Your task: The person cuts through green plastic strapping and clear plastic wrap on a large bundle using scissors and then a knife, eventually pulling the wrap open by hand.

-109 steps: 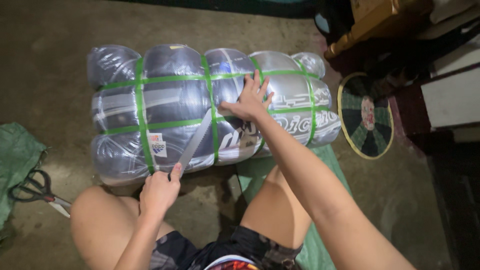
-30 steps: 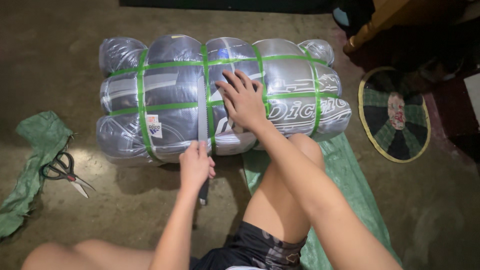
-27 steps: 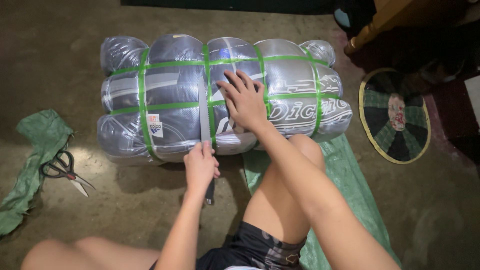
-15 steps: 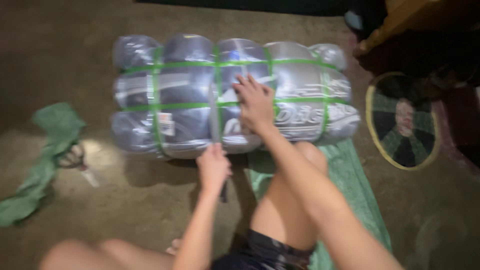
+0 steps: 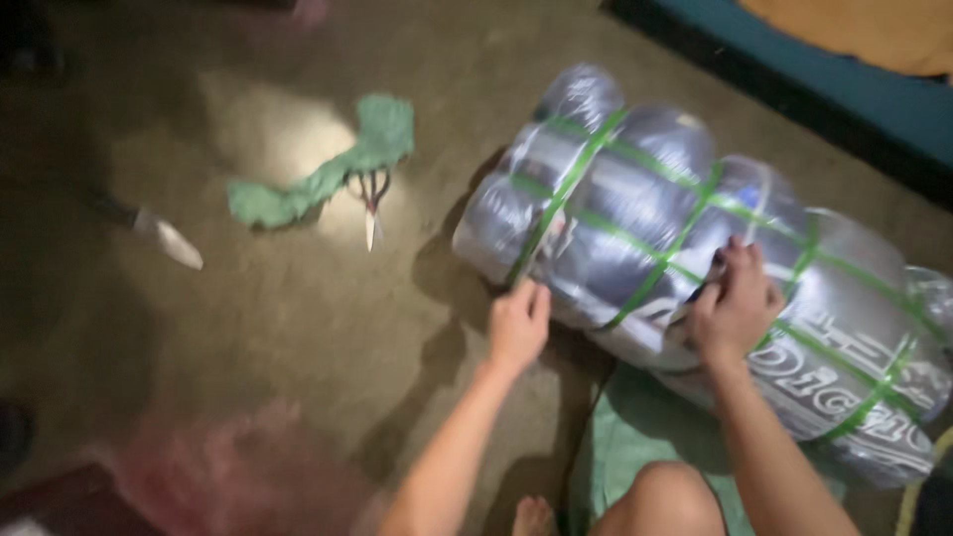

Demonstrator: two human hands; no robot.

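A large bale [image 5: 635, 199] wrapped in clear plastic and bound with green straps lies slanted on the concrete floor at the right. My left hand [image 5: 518, 326] rests against its near lower edge with nothing visible in it. My right hand [image 5: 735, 310] is curled on the plastic wrap at the bale's near side, beside a green strap, with a dark spot by the fingers. A knife [image 5: 164, 238] with a dark handle lies on the floor far to the left. The picture is blurred.
Scissors [image 5: 372, 203] lie by a green cloth scrap [image 5: 328, 174] left of the bale. A green sack [image 5: 645, 447] is spread under the bale's near side, by my knee. A teal-edged mat [image 5: 794, 69] runs along the top right.
The view has swung left, so the bale now sits slanted at the right. The knife is gone from my left hand. My right hand went from flat on top to gripping the wrap.
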